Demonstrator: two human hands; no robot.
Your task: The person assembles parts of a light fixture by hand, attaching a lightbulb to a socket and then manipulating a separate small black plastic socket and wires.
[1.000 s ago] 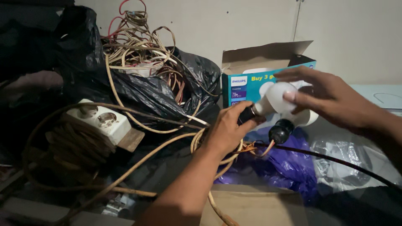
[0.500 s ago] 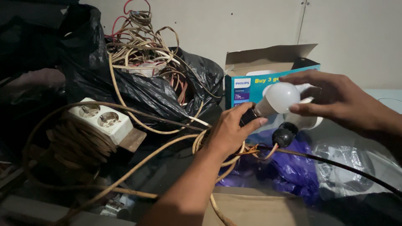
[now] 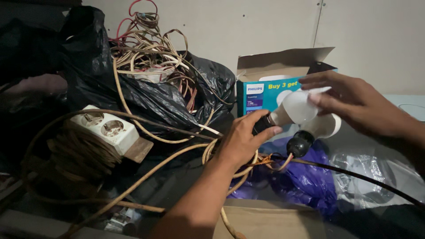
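White bulb (image 3: 297, 107) pinched by R hand (image 3: 354, 106), fingers shifted further over it, L hand (image 3: 241, 141) still gripping black socket (image 3: 262, 125).

A cluttered, dimly lit surface is seen, its own material hidden. Laid on it are a black plastic bag (image 3: 146, 99) of tangled wires, a white double socket (image 3: 105, 128) on wound cable, a purple bag (image 3: 305, 183) and flat cardboard (image 3: 265, 221).

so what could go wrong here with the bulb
The right hand pinches the white bulb only at its dome, so it could slip or tilt in the black socket that the left hand steadies. A second bulb and the loose cable lie just beneath and could snag.
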